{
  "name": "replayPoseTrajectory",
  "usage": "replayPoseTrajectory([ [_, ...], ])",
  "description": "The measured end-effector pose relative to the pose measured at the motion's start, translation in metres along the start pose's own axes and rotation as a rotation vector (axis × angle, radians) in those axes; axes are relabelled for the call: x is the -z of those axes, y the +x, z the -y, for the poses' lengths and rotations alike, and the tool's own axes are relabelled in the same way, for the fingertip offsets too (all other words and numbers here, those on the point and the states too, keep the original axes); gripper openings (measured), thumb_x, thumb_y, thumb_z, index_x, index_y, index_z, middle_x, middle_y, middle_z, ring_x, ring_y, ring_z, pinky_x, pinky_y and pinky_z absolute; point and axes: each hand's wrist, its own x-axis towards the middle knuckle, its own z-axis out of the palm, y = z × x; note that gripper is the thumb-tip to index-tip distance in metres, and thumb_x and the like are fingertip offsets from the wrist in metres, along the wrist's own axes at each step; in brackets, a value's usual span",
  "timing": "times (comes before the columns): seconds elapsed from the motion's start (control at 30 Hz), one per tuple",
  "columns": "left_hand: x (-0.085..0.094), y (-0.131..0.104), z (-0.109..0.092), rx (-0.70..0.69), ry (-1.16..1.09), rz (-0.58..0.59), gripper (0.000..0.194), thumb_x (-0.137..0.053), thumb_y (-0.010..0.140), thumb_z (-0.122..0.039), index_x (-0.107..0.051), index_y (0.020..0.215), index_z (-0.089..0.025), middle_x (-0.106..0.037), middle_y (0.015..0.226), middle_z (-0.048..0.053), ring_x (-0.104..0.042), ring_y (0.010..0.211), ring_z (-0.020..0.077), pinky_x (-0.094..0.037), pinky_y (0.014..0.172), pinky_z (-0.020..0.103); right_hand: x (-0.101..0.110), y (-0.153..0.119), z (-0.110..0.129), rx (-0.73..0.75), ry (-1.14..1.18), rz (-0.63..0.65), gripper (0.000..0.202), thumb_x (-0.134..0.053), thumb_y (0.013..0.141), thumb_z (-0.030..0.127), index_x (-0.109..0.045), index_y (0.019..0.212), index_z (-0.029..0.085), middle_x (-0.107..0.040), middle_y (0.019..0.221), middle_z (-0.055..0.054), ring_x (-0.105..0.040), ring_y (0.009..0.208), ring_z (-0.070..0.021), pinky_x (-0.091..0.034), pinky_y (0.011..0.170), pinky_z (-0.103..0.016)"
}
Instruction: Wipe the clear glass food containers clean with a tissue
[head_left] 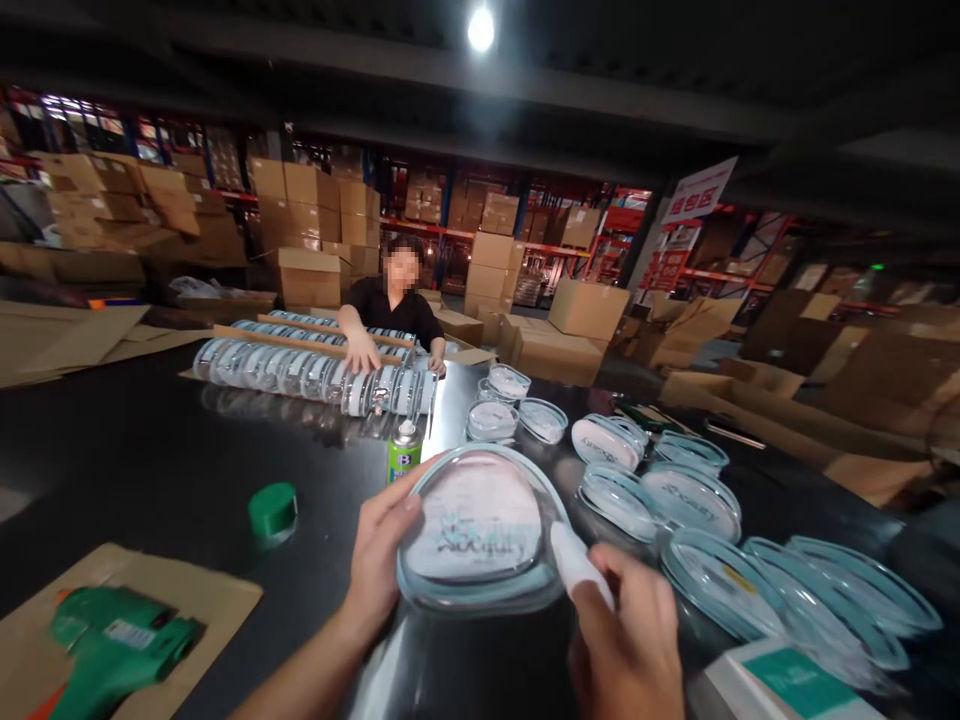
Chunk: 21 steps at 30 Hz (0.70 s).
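My left hand [379, 550] grips the left edge of a clear pouch [487, 520] with pale blue trim and dark lettering, tilted up above the dark table. My right hand [630, 620] is closed around a white tissue or cloth [577, 560], which touches the pouch's right edge. Behind the pouch stands a green spray can [405, 450] with a white nozzle. A green cap [273, 510] lies to the left of the can. More clear pouches [694, 497] with the same trim are spread over the right side of the table.
Across the table [322, 590], a person [394, 300] in black reaches over rows of packed pouches [300, 375]. A green glue gun [120, 630] rests on cardboard [217, 600] at lower left. A white-and-teal box [795, 680] sits at lower right. Cartons [555, 345] and shelving stand behind.
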Motion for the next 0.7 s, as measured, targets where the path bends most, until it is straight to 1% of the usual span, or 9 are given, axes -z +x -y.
replayPoseTrajectory([
  [0.1,0.002,0.002,0.000,-0.026,-0.020,-0.031,0.040,-0.065,0.078,-0.039,-0.073,0.110,-0.018,-0.073,0.113,0.005,-0.062,0.113,0.0303,-0.043,0.101,0.034,-0.006,0.000,0.008,0.194,-0.098,0.069,0.035,-0.039,0.078,-0.003,-0.061,0.093,0.020,-0.053,0.109,-0.010,-0.051,0.097,-0.0240,-0.049,0.078,-0.035],
  [0.17,0.002,0.004,0.000,-0.020,-0.020,-0.069,0.039,-0.068,0.075,-0.040,-0.075,0.107,-0.019,-0.074,0.111,0.005,-0.063,0.110,0.0309,-0.044,0.100,0.035,-0.009,-0.001,0.009,0.246,-0.095,0.115,0.040,-0.038,0.082,-0.002,-0.060,0.107,0.020,-0.054,0.109,-0.010,-0.050,0.098,-0.0241,-0.049,0.079,-0.035],
  [0.2,0.001,0.004,0.001,-0.012,-0.013,-0.091,0.039,-0.069,0.073,-0.040,-0.076,0.105,-0.019,-0.074,0.110,0.005,-0.064,0.109,0.0310,-0.045,0.099,0.035,-0.009,0.000,0.008,0.265,-0.097,0.116,0.040,-0.038,0.083,0.000,-0.060,0.109,0.019,-0.054,0.109,-0.011,-0.050,0.098,-0.0243,-0.050,0.079,-0.035],
  [0.3,-0.002,0.006,0.001,0.012,0.006,-0.128,0.039,-0.071,0.071,-0.040,-0.077,0.102,-0.018,-0.074,0.109,0.007,-0.064,0.108,0.0316,-0.045,0.100,0.037,-0.009,0.009,0.003,0.276,-0.155,0.027,0.025,-0.041,0.084,0.003,-0.060,0.089,0.018,-0.052,0.106,-0.012,-0.050,0.093,-0.0244,-0.051,0.072,-0.036],
  [0.37,-0.002,0.007,0.001,0.009,0.004,-0.147,0.038,-0.071,0.070,-0.040,-0.077,0.100,-0.017,-0.075,0.108,0.007,-0.064,0.108,0.0317,-0.046,0.099,0.037,-0.010,0.013,0.004,0.272,-0.190,-0.003,0.023,-0.041,0.084,0.002,-0.059,0.082,0.017,-0.053,0.105,-0.012,-0.049,0.090,-0.0241,-0.050,0.071,-0.037],
  [0.5,0.003,0.009,0.000,-0.028,0.032,-0.183,0.037,-0.072,0.068,-0.039,-0.077,0.099,-0.019,-0.076,0.105,0.005,-0.065,0.106,0.0300,-0.047,0.097,0.034,-0.015,0.010,0.007,0.302,-0.119,0.102,0.034,-0.041,0.082,0.000,-0.062,0.100,0.019,-0.056,0.109,-0.009,-0.050,0.097,-0.0238,-0.049,0.079,-0.036],
  [0.53,0.003,0.010,0.001,-0.028,0.040,-0.177,0.038,-0.072,0.068,-0.040,-0.077,0.099,-0.019,-0.076,0.106,0.005,-0.065,0.107,0.0299,-0.047,0.098,0.034,-0.015,0.010,0.005,0.283,-0.109,0.096,0.036,-0.040,0.082,-0.001,-0.062,0.101,0.019,-0.056,0.108,-0.009,-0.050,0.097,-0.0235,-0.050,0.079,-0.035],
  [0.63,0.002,0.009,0.003,0.001,0.046,-0.159,0.039,-0.072,0.068,-0.042,-0.078,0.098,-0.018,-0.075,0.107,0.006,-0.064,0.108,0.0311,-0.045,0.099,0.035,-0.016,0.014,-0.001,0.179,-0.158,0.014,0.032,-0.037,0.079,-0.003,-0.060,0.085,0.018,-0.056,0.104,-0.012,-0.051,0.093,-0.0237,-0.050,0.074,-0.035],
  [0.7,0.000,0.010,0.007,0.009,0.047,-0.154,0.039,-0.072,0.068,-0.041,-0.077,0.099,-0.017,-0.075,0.108,0.007,-0.063,0.110,0.0315,-0.044,0.101,0.036,-0.022,0.012,0.006,0.155,-0.144,-0.003,0.028,-0.039,0.079,-0.001,-0.057,0.080,0.020,-0.057,0.101,-0.010,-0.053,0.090,-0.0228,-0.050,0.071,-0.034],
])
